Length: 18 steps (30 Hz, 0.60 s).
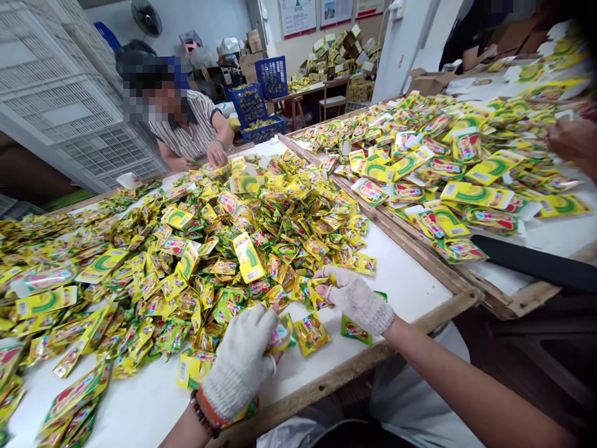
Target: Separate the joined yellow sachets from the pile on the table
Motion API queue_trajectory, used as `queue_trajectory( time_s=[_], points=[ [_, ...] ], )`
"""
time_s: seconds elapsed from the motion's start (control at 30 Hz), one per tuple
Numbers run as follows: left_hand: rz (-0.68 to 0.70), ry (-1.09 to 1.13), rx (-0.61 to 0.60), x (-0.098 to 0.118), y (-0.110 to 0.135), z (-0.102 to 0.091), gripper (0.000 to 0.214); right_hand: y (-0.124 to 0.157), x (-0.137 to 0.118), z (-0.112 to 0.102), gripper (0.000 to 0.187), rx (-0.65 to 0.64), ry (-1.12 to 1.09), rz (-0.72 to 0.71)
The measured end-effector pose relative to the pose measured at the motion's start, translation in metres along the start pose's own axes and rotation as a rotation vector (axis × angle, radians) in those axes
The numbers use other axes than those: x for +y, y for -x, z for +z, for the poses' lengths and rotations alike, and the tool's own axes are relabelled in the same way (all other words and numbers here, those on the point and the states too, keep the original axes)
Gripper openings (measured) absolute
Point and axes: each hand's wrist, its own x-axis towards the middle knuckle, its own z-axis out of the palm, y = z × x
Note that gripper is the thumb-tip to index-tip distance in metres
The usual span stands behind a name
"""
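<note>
My left hand (pixel 245 358), in a white knit glove with bare fingertips, is closed on a small yellow-and-green pack (pixel 280 333) near the table's front edge. The hand hides part of that pack. To its right, my right hand (pixel 357 298), gloved likewise, pinches a small yellow sachet (pixel 318 295) at the edge of the heap. Between the hands a loose yellow sachet (pixel 311 333) lies flat on the white tabletop. A green sachet (pixel 356 330) rests under my right wrist. Just beyond, a yellow carton (pixel 249 257) with a green arc lies on the heap of sachets (pixel 298 214).
Across the table a person (pixel 191 127) in a striped top handles sachets. A wooden strip (pixel 396 233) divides off another table piled with yellow cartons (pixel 485 196), where another person's hand (pixel 573 140) shows. Blue crates (pixel 249 106) stand behind; white crates (pixel 69 93) are stacked left.
</note>
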Motion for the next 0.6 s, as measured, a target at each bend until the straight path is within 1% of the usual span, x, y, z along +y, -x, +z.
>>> queue_trajectory(
  time_s=[0.03, 0.07, 0.1, 0.13, 0.17, 0.2, 0.23, 0.27, 0.33, 0.4, 0.43, 0.47, 0.53, 0.57, 0.6],
  points=[
    [-0.061, 0.156, 0.081, -0.001, -0.001, 0.0, 0.062, 0.002, 0.001, -0.001, 0.035, 0.019, -0.081, 0.021],
    [-0.118, 0.315, 0.135, -0.001, -0.001, -0.002, 0.065, 0.003, 0.003, -0.001, 0.038, 0.043, -0.163, 0.038],
    [-0.163, 0.442, 0.16, -0.003, -0.002, -0.003, 0.067, 0.005, 0.004, -0.001, 0.04, 0.071, -0.232, 0.055],
    [-0.188, 0.503, 0.167, -0.005, -0.002, -0.004, 0.065, 0.007, 0.005, -0.002, 0.041, 0.092, -0.277, 0.071],
    [-0.189, 0.484, 0.173, -0.009, -0.002, -0.004, 0.062, 0.009, 0.006, -0.004, 0.04, 0.102, -0.301, 0.083],
    [-0.167, 0.397, 0.184, -0.012, -0.003, -0.002, 0.059, 0.01, 0.007, -0.005, 0.038, 0.096, -0.3, 0.084],
    [-0.125, 0.263, 0.213, -0.017, -0.004, -0.001, 0.057, 0.012, 0.008, -0.007, 0.035, 0.086, -0.282, 0.07],
    [-0.06, 0.106, 0.249, -0.02, -0.006, 0.002, 0.056, 0.014, 0.009, -0.008, 0.033, 0.073, -0.259, 0.052],
    [0.114, -0.195, 0.307, -0.025, -0.015, 0.005, 0.059, 0.016, 0.01, -0.011, 0.03, 0.05, -0.234, 0.033],
    [0.286, -0.405, 0.312, -0.021, -0.029, 0.005, 0.057, 0.018, 0.012, -0.012, 0.029, 0.048, -0.241, 0.037],
    [0.349, -0.459, 0.286, -0.017, -0.038, 0.004, 0.054, 0.018, 0.013, -0.011, 0.029, 0.054, -0.25, 0.04],
    [0.379, -0.468, 0.239, -0.011, -0.046, 0.002, 0.05, 0.019, 0.014, -0.011, 0.029, 0.063, -0.252, 0.037],
    [0.369, -0.408, 0.129, 0.003, -0.062, 0.001, 0.052, 0.02, 0.017, -0.011, 0.03, 0.107, -0.275, 0.044],
    [0.344, -0.365, 0.09, 0.01, -0.068, 0.001, 0.058, 0.02, 0.018, -0.011, 0.033, 0.131, -0.308, 0.068],
    [0.317, -0.323, 0.079, 0.016, -0.072, 0.002, 0.063, 0.021, 0.019, -0.012, 0.036, 0.15, -0.358, 0.098]
  ],
)
